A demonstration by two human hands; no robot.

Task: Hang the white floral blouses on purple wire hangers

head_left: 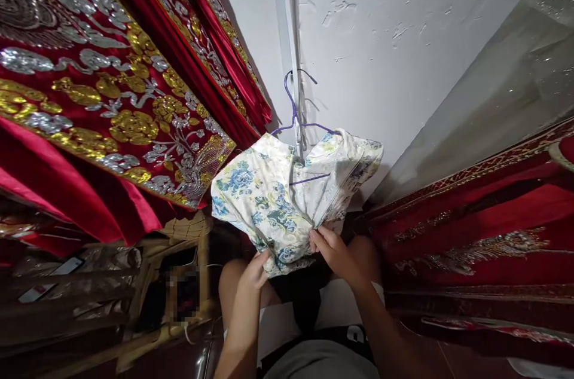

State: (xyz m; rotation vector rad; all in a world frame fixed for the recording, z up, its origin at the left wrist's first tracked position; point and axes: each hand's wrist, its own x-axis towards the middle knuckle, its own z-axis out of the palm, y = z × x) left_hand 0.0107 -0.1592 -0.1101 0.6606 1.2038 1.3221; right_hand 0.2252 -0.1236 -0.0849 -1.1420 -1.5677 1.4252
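While the floral garment [287,199] is hanging on a purple wire hanger [301,128] hooked at the white wall [403,38] in the middle of the scene, both hands are gripping its near hem. The left hand [255,271] is curling closed around the lower left fold, and the right hand [334,250] is pinching the cloth just right of it. Red embroidered fabric [112,98] is hanging at far left, and more red embroidered cloth [484,229] is lying at right.

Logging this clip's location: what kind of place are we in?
Probably a garment storeroom or costume workshop: red embroidered robes hang on both sides, and a floral garment on a purple wire hanger hangs at a white wall.
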